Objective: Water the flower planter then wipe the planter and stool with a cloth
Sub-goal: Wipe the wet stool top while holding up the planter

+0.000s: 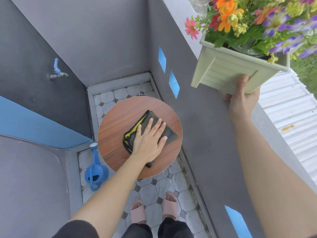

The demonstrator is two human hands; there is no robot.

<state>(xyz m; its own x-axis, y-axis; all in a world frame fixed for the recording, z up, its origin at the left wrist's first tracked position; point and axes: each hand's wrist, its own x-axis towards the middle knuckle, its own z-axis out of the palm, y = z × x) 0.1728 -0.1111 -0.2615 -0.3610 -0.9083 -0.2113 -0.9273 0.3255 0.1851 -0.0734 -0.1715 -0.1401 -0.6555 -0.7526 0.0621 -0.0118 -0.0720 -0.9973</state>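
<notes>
A person's left hand (pixel 149 143) lies flat, fingers straight and spread, pressing a dark folded cloth (pixel 169 133) with yellow edging onto the round wood-grain top of a stool (pixel 113 133); the palm covers much of the cloth, and the stool's legs are hidden beneath the seat. The right hand (pixel 241 102) grips a pale green flower planter (pixel 223 71) from below, holding it up and tilted at upper right, beside the top of a grey wall (pixel 205 126); the thumb lies on the slatted side, the fingers mostly out of sight under the base. The planter's far side and its bright flowers (pixel 240 19) are cut off by the frame and partly blurred. A blue watering can (pixel 96 172) stands on the tiled floor (pixel 164 186) just left of the stool.
</notes>
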